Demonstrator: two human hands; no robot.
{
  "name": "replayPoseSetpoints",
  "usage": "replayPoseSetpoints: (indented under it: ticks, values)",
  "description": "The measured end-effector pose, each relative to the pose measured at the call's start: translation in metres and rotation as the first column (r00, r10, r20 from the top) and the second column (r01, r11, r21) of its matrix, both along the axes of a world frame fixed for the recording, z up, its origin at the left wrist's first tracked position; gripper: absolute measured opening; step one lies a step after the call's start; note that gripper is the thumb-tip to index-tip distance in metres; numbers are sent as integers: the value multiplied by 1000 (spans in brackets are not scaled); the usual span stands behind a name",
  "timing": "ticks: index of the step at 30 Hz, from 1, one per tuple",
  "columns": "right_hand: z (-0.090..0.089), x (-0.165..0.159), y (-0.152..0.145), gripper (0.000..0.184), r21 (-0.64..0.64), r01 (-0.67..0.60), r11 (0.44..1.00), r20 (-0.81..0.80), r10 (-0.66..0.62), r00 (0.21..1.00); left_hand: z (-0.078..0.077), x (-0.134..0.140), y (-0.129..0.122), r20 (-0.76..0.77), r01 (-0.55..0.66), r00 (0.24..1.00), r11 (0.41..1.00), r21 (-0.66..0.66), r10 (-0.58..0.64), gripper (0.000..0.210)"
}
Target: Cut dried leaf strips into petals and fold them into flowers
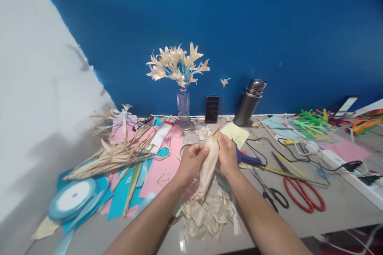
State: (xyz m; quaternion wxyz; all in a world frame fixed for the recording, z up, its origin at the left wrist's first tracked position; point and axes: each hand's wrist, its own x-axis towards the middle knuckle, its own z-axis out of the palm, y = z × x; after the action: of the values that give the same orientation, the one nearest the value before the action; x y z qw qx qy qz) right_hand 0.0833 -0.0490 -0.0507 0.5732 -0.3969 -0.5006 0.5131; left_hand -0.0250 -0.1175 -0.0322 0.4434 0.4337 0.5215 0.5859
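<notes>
A pale dried corn husk [207, 173] hangs lengthwise between my hands over the table. My left hand [193, 161] pinches its left edge between thumb and fingers. Near the husk's upper end, my right hand [226, 153] is closed on the right edge, its fingertips partly hidden. Below lies a heap of husk scraps [206, 217]. Close to the right hand rest a blue glue gun [249, 158], partly covered by that hand, and a yellow paper [235, 133]. Black-handled scissors [274, 195] and red-handled scissors [303, 195] lie farther right.
Against the blue wall stand a vase [183, 107] of husk flowers, a phone [212, 109] and a dark flask [250, 101]. Left are a husk bundle [113, 159] and a blue ribbon roll [73, 199]. A black cable [296, 158] runs to a power strip [353, 179]; pipe cleaners [314, 121] lie behind.
</notes>
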Motion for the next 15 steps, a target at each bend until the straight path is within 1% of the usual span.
replayPoseSetpoints:
  ticks: [2,4,6,9,11,15]
  values:
    - [-1,-4,-6,45,-4,-100,995,22,100,995,-2,-1,2,11,-128,992,992,17,128,34]
    - [-3,-8,-12,43,22,-196,980,82,193,978,-4,-5,5,33,-240,970,970,26,240,34]
    - [-5,-12,-19,42,67,-232,970,144,221,965,-7,-9,7,57,-319,947,947,24,317,36]
    - [-7,-14,-25,40,90,-245,965,171,228,959,-8,-12,10,69,-354,933,935,9,352,40]
    - [-8,-14,-26,38,99,-248,964,180,228,957,-7,-13,10,51,-368,929,930,11,367,40]
    - [-8,-13,-26,38,123,-224,967,189,199,962,0,-14,10,-21,-400,916,914,68,402,36]
